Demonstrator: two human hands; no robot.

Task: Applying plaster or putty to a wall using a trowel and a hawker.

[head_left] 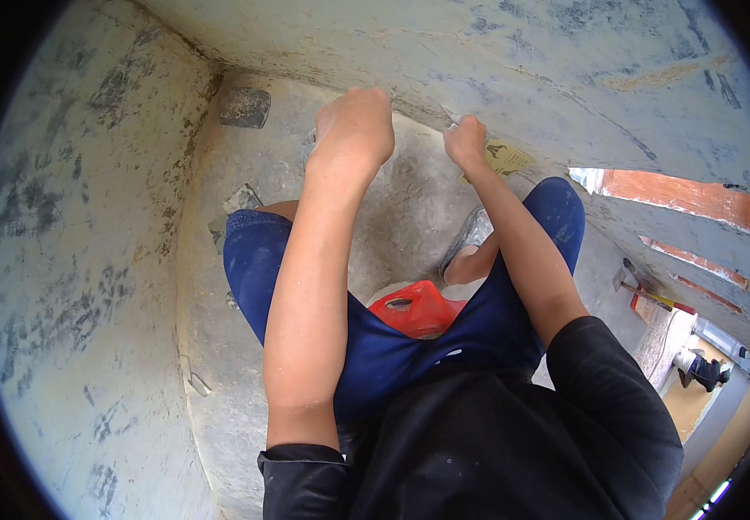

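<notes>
My left hand [353, 130] is closed in a fist, held out in front of me near the foot of the far wall [514, 61]. Its fingers curl away from view, so what it grips, if anything, is hidden. To its right, my right hand [466, 140] is closed too, close against the same wall. A thin, pale, pointed bit shows just past its fingers, too small to name. Beside this hand a yellow printed sheet [507, 158] lies at the wall's base. Both arms are stretched forward over my spread knees.
I sit on a red plastic stool [418, 309]. A patchy plastered wall [71, 260] rises close on my left. A dark square piece [245, 107] lies in the far corner. Right of me are gaps showing orange brick [678, 195] and a red-and-yellow object [661, 302].
</notes>
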